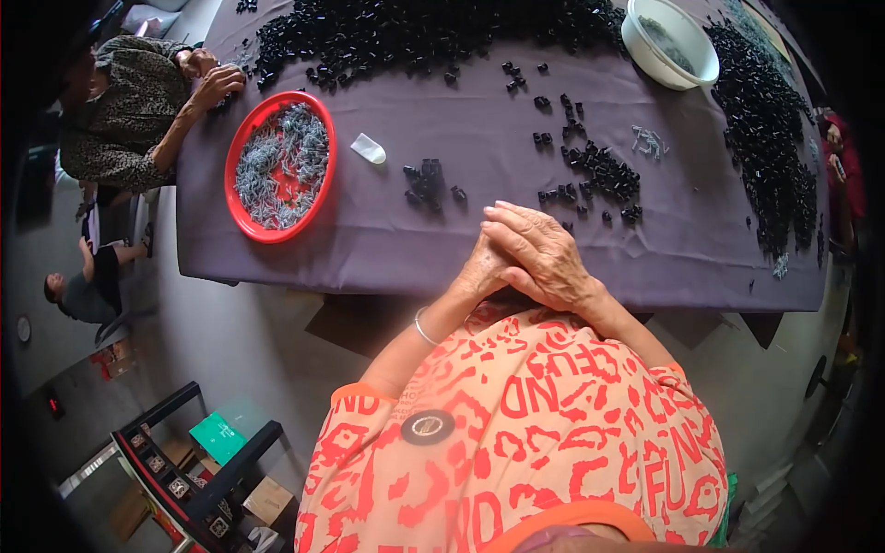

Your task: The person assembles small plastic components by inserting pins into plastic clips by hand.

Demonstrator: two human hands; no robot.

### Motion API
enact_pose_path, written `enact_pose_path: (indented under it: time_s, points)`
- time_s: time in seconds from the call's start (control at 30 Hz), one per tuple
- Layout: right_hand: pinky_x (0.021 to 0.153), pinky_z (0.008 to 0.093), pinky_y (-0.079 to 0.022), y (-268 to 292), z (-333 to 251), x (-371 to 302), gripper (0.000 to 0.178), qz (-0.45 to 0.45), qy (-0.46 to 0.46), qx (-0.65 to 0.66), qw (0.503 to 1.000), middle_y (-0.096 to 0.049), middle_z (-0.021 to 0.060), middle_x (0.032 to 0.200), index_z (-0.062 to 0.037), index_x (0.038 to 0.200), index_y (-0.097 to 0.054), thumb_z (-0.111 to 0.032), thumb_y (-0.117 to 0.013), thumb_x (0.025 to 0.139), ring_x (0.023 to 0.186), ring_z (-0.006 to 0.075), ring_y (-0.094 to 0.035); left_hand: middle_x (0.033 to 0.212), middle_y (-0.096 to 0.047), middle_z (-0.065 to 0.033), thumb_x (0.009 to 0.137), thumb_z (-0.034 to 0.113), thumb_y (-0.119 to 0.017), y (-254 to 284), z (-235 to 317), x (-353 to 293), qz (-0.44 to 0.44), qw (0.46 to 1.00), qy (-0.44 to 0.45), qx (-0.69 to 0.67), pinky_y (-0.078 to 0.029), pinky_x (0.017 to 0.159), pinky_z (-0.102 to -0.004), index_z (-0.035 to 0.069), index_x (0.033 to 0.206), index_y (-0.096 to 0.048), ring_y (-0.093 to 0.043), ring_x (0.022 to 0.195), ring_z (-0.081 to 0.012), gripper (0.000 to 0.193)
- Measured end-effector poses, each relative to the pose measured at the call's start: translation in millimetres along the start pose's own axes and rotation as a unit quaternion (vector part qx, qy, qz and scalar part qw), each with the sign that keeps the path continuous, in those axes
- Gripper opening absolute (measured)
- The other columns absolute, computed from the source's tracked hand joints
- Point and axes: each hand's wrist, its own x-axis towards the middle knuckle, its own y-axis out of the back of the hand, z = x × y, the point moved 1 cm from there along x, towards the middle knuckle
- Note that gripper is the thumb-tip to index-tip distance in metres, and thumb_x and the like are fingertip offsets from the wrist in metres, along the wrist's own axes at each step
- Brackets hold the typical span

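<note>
At the table's near edge, my left hand (483, 267) and my right hand (544, 251) are folded together in front of my body. The right one lies over the left, its fingers bent around it. Most of the left fingers are hidden under that grip. No object shows in either hand. Just beyond them lies a small cluster of black plastic pieces (427, 182). A looser group of black plastic pieces (604, 173) spreads to the right. Off to the left are a small white scoop-like piece (369, 148) and a red oval tray (234, 198) holding many thin grey pins (253, 175).
A dark cloth covers the table (387, 240). Black pieces heap along its far side (415, 37) and right side (756, 138). A white bowl (636, 55) sits far right, near some loose pins (650, 142). At the left corner, a person's hand (219, 85) works over the table.
</note>
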Motion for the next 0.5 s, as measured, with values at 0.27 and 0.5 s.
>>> enact_pose_path:
  time_s: [0.27, 0.5]
  points:
    - [0.102, 0.0426, -0.038, -10.8, 5.1, -5.6, 0.055, 0.012, -0.031, 0.048, 0.998, -0.052, 0.0165, 0.130, -0.0038, 0.122, -0.054, -0.045, -0.052, 0.085, 0.121, 0.0317, -0.049, 0.090, -0.057, -0.0129, 0.080, 0.023, -0.061, -11.1, -10.1, -0.1, 0.027, 0.987, -0.012, 0.159, -0.046, 0.069, -0.0384, 0.003, 0.096, -0.056, -0.057, 0.083, -0.0295, 0.026]
    - [0.085, 0.0410, -0.047, 11.4, 15.9, -10.9, 0.029, 0.136, -0.082, 0.094, 0.983, -0.059, 0.0142, 0.105, -0.0022, 0.102, -0.060, -0.010, -0.067, 0.075, 0.098, 0.0322, -0.057, 0.080, -0.066, -0.0120, 0.079, 0.013, -0.059, -3.8, 20.2, 8.5, -0.019, 0.994, 0.085, -0.062, -0.050, 0.066, -0.0379, 0.001, 0.095, -0.061, -0.066, 0.077, -0.0229, 0.020]
